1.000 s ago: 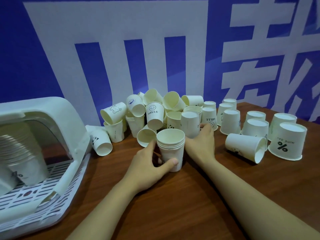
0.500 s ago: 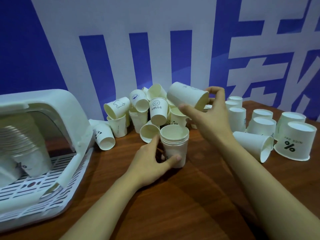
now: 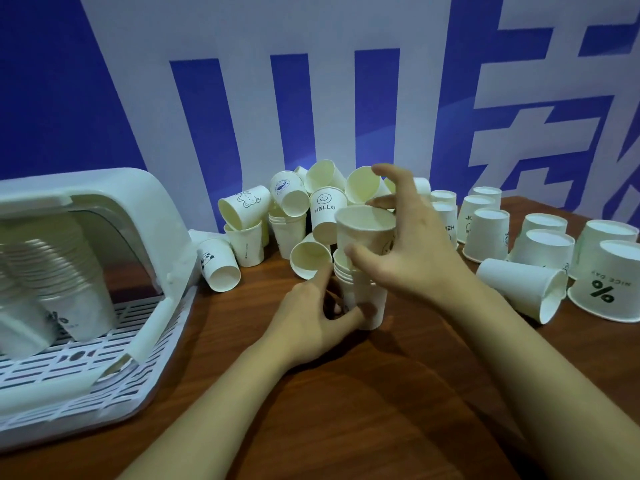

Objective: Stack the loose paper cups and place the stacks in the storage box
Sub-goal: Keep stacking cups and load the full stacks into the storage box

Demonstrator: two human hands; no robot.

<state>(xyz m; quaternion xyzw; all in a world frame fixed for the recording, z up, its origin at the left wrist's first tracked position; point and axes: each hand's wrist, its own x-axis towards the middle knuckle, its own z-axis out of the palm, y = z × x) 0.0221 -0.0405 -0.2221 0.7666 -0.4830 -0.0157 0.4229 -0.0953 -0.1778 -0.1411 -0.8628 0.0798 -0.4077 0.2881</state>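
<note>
View: a single head-worn camera, so no second view shares the scene.
Position: above the near edge of the dark brown wooden table (image 3: 346, 427), at the person's own head height.
Facing: forward and down, towards the blue-and-white lettered wall banner (image 3: 329, 98).
Nearness: close; both bare forearms run in from the bottom edge.
Lens: wide, bending the white plastic slatted storage box (image 3: 104, 358) at the left edge.
Right edge: cuts through the upturned white paper cups (image 3: 540, 251).

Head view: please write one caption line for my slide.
Right hand lowers a paper cup onto the stack gripped by the left hand.
</note>
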